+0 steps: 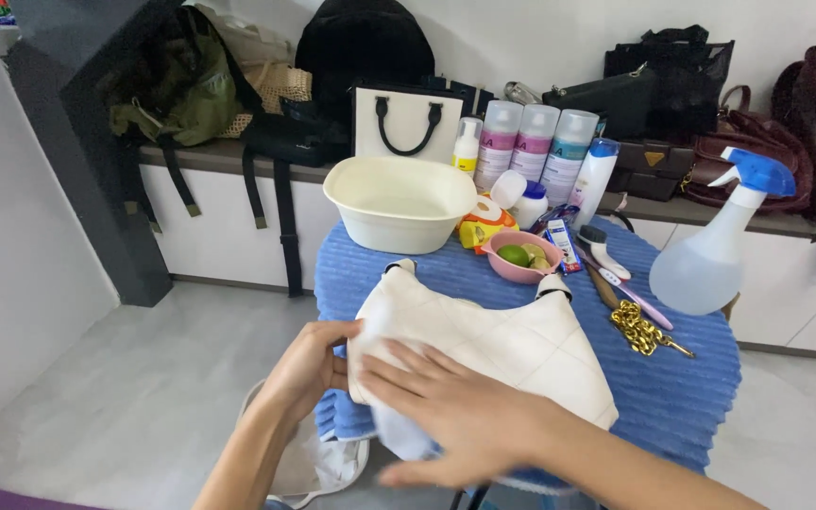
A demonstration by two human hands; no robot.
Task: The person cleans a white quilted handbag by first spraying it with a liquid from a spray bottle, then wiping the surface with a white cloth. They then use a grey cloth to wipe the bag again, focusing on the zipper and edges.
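head view shows the left hand (306, 364) gripping the near left edge of a white quilted bag (493, 345), which lies on the blue-covered bench (682, 378). the right hand (460, 411) lies flat and unclenched on the bag, fingers spread, somewhat blurred, with a pale cloth (399, 436) partly under it. beyond the hands stands one cream basin (399, 200), its inside bare as far as can be seen. right of it, one pink bowl (521, 257) holds green limes. behind stand three tall capped bottles (533, 142). far right of the hands stands one spray bottle (715, 246); one gold chain (642, 331) lies nearer.
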